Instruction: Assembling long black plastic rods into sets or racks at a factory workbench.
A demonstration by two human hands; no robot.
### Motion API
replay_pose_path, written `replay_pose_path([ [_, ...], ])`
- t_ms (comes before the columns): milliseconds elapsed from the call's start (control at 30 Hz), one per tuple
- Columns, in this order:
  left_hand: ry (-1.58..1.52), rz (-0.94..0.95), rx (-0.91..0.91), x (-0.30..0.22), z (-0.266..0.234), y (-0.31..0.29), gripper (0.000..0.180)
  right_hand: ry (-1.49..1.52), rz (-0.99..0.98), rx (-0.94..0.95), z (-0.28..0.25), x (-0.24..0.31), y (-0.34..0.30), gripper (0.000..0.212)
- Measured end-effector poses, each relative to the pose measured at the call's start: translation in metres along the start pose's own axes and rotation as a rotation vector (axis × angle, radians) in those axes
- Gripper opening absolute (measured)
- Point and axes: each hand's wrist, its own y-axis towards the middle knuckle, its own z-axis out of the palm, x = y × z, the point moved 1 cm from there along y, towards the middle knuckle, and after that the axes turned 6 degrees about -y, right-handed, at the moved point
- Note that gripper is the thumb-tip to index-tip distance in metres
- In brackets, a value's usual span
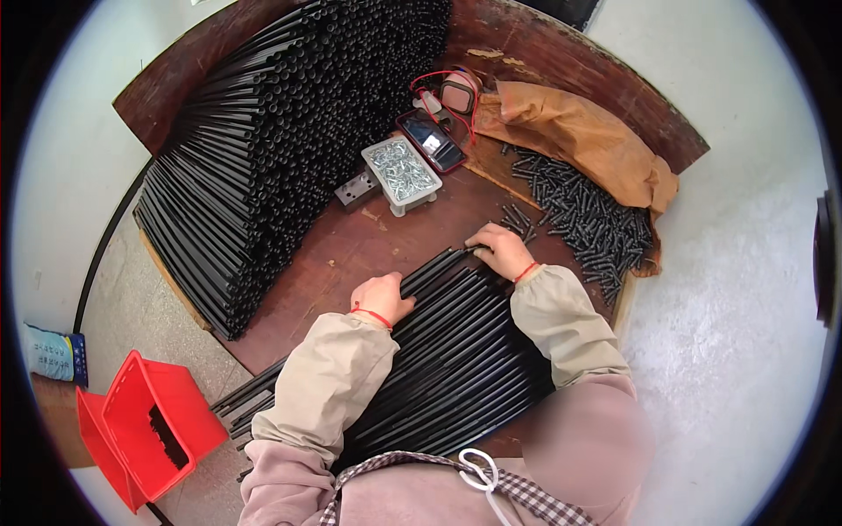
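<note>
The left hand [382, 298] is resting palm down on a bundle of long black tubes [456, 351] that is lying across the brown tabletop [351, 254] in front of the person, its fingers curling loosely over the upper tubes rather than closing around any one of them. The right hand [502, 250] is reaching to the far end of the same bundle, fingers bent and narrow, with the fingertips pressing on the tube ends near the upper tip; whether it is pinching something small there I cannot tell. Both wrists are wearing a thin red string, and beige sleeves are covering the forearms. The bundle is running from the near left edge of the tabletop, where the tube ends are sticking out over the floor, up toward the middle. Behind the left hand a big stack of black tubes [281, 131] is leaning in a fan shape. Just beyond the right hand a heap of short black pins [588, 215] is spreading beside crumpled brown paper [579, 131]. Farther back a white tray of silver screws [402, 171] is sitting next to a phone [431, 140] and a small metal block [355, 188]. A red basket [145, 425] is standing on the floor at the left.
</note>
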Motion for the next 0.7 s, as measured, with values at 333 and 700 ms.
replay_pose_path([
  [333, -0.04, 0.035, -0.009, 0.005, -0.005, 0.011, 0.034, -0.027, 0.018, -0.164, 0.013, -0.011, 0.008, 0.018],
  [700, -0.139, 0.035, 0.008, 0.009, -0.002, 0.014, 0.035, 0.336, 0.107, 0.026, 0.0, 0.006, 0.007, 0.02],
])
